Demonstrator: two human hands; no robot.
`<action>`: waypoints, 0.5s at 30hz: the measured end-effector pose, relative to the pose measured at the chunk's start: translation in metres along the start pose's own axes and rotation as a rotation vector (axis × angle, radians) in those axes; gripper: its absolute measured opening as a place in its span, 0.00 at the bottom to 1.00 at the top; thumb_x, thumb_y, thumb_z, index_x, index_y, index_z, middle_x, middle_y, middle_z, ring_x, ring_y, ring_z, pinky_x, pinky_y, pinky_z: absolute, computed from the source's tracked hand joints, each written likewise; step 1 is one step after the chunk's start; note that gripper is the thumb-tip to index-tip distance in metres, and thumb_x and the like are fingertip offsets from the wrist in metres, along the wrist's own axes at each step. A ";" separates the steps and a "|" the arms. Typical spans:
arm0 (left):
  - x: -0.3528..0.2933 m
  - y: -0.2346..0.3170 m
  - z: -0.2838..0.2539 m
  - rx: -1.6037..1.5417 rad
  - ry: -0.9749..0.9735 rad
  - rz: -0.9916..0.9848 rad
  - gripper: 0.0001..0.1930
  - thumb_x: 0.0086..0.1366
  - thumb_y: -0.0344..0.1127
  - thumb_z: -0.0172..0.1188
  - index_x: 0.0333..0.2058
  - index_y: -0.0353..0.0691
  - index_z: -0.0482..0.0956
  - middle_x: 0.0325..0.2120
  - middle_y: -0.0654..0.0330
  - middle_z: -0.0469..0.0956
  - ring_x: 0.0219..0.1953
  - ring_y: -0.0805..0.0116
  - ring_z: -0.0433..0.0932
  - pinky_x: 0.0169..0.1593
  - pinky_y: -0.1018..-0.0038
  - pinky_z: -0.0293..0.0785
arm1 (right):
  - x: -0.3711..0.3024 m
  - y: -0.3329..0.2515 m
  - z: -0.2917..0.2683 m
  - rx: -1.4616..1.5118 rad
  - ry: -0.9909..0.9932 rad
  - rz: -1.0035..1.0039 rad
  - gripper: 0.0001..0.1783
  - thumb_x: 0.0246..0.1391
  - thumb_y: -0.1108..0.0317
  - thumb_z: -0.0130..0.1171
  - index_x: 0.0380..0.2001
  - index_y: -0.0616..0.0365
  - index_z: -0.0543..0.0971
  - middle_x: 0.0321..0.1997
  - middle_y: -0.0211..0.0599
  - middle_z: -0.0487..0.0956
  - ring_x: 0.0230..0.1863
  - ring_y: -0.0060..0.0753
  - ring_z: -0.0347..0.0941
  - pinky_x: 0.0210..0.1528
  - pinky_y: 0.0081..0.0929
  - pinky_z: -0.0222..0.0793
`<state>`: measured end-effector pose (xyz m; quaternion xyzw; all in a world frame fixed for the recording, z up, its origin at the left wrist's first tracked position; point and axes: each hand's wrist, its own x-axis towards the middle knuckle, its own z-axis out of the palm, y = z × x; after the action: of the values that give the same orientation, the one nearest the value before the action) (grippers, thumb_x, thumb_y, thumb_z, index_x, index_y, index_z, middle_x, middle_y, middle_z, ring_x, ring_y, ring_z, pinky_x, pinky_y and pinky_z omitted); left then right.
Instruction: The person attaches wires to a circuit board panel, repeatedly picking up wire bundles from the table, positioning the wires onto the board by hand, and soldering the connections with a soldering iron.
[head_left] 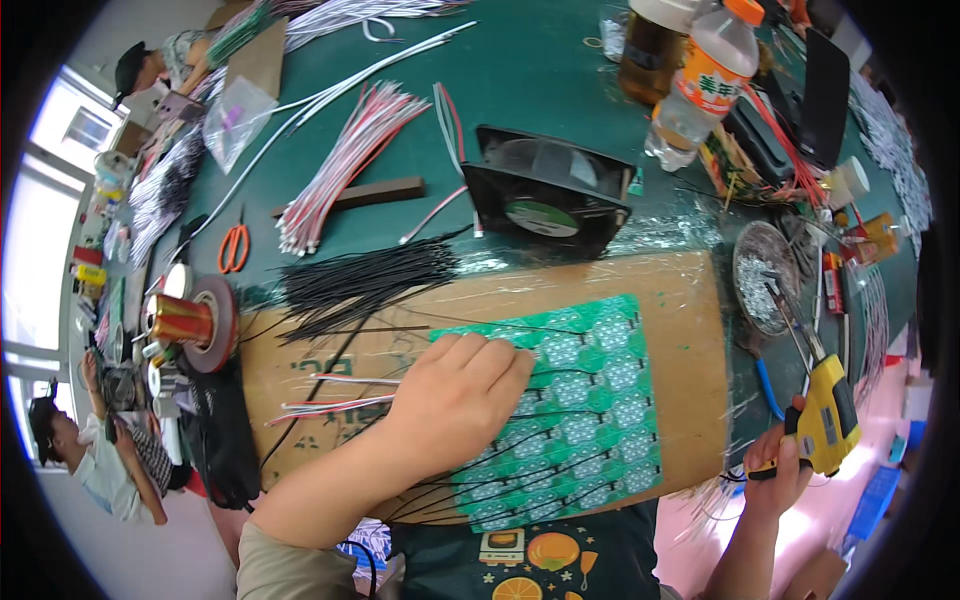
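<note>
My left hand (462, 392) rests closed over a green circuit board panel (628, 410), with its knuckles up. A few red and white wires (335, 405) stick out from its left side; their far ends are hidden beneath the fingers. Thin black wires (560, 413) run across the panel from its round, white-patterned boards. Off to the right, my right hand (780, 468) grips the handle of a yellow and black soldering gun (828, 410). The gun's metal tip reaches into a round dish (745, 305) holding silvery bits.
Cardboard (690, 350) lies under the panel. Beyond it are loose black wires (370, 275), a red-white wire bundle (350, 165) and a black fan (545, 190). Orange scissors (234, 248) and spools (212, 322) lie left; bottles (705, 80) stand far right. Two people are at the left.
</note>
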<state>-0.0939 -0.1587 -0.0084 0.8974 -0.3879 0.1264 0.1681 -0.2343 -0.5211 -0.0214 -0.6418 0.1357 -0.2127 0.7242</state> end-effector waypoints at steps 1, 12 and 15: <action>0.001 -0.002 -0.002 -0.030 0.012 -0.024 0.14 0.48 0.27 0.64 0.37 0.41 0.81 0.31 0.62 0.76 0.31 0.63 0.76 0.36 0.68 0.72 | -0.001 0.000 0.005 0.000 -0.001 0.020 0.37 0.56 0.59 0.64 0.60 0.70 0.61 0.19 0.28 0.65 0.16 0.20 0.62 0.17 0.18 0.60; -0.015 -0.121 -0.051 0.358 0.275 -0.386 0.05 0.53 0.30 0.63 0.30 0.40 0.81 0.29 0.56 0.78 0.33 0.54 0.77 0.39 0.61 0.73 | -0.013 0.007 0.033 0.057 -0.109 0.050 0.36 0.57 0.59 0.60 0.60 0.69 0.60 0.18 0.27 0.64 0.15 0.19 0.60 0.15 0.18 0.58; -0.017 -0.154 -0.063 0.533 0.193 -0.572 0.07 0.54 0.31 0.63 0.32 0.38 0.81 0.31 0.53 0.79 0.34 0.52 0.78 0.40 0.60 0.73 | -0.017 0.006 0.038 0.066 -0.122 0.059 0.36 0.56 0.58 0.61 0.60 0.70 0.61 0.19 0.28 0.65 0.15 0.19 0.61 0.15 0.18 0.58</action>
<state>0.0020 -0.0237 0.0115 0.9653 -0.0586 0.2543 -0.0068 -0.2303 -0.4798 -0.0236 -0.6251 0.1029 -0.1562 0.7578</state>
